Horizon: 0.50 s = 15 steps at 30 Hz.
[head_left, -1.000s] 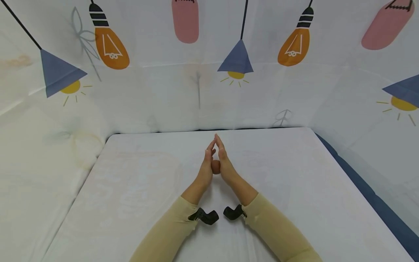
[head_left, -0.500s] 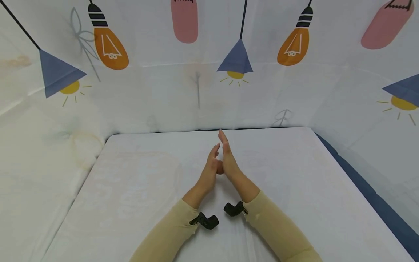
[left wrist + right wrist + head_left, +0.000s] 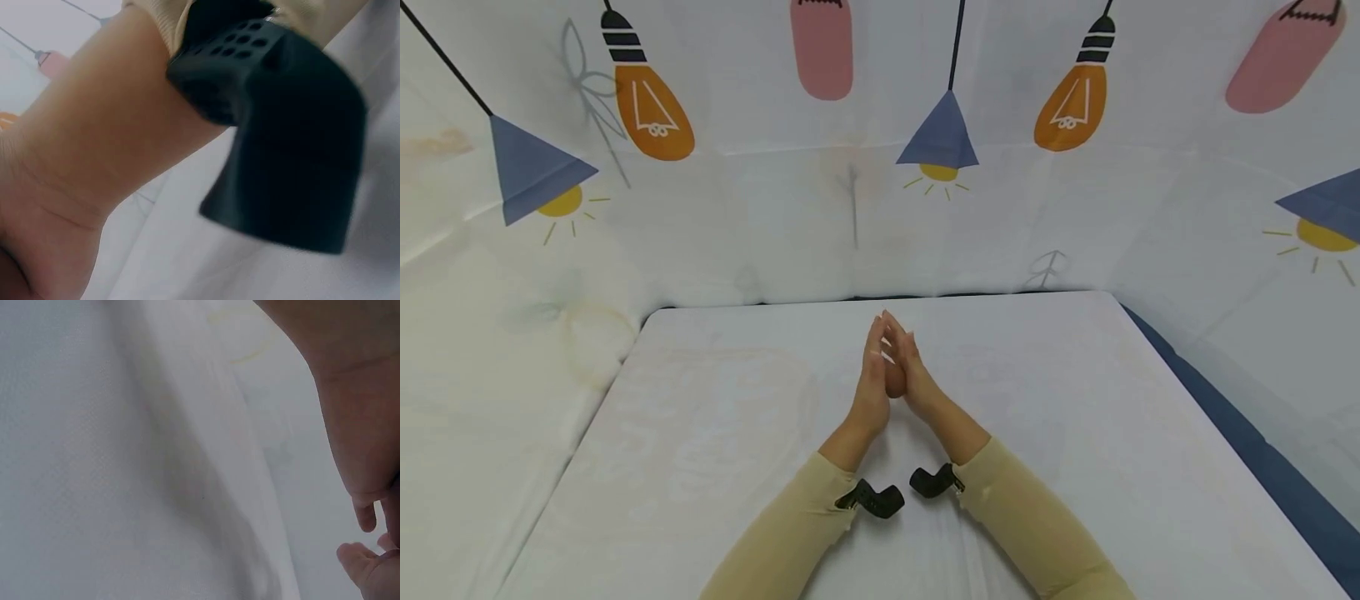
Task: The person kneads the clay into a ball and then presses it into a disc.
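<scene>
My left hand (image 3: pixel 869 392) and right hand (image 3: pixel 913 379) are pressed palm to palm at the middle of the white table (image 3: pixel 715 433), fingers (image 3: pixel 876 337) straight and pointing to twelve o'clock, tips crossing a little. Between the palms sits a small brown ball (image 3: pixel 894 379), only a sliver showing. Black wrist cameras (image 3: pixel 871 498) hang at six o'clock, under my beige sleeves (image 3: pixel 1037 533). The lamp-print cloth (image 3: pixel 850 167) stands at twelve.
</scene>
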### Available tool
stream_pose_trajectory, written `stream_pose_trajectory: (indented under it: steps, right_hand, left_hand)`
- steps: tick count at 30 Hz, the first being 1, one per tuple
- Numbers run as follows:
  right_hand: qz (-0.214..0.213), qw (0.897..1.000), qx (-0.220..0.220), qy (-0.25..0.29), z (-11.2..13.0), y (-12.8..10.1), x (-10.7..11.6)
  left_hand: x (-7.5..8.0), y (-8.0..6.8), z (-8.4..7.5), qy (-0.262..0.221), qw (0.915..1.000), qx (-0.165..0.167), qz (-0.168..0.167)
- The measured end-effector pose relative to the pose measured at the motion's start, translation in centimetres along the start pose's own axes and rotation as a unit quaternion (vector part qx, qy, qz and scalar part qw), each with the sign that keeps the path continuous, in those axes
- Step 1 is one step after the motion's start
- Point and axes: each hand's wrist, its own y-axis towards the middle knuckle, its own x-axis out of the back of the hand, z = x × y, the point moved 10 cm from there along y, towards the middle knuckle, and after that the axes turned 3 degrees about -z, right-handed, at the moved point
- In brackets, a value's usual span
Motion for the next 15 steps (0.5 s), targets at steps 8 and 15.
stream_pose_trajectory:
  steps: [8, 15]
  right_hand:
    - [0.009, 1.000, 0.012, -0.022, 1.1, -0.8, -0.9]
    - [-0.012, 0.999, 0.028, -0.026, 3.1, -0.7, -0.3]
  left_hand:
    - [1.2, 0.4, 1.7, 0.050, 0.9959, 0.057, -0.051]
    - [0.7, 0.3, 2.7, 0.058, 0.9954, 0.073, -0.021]
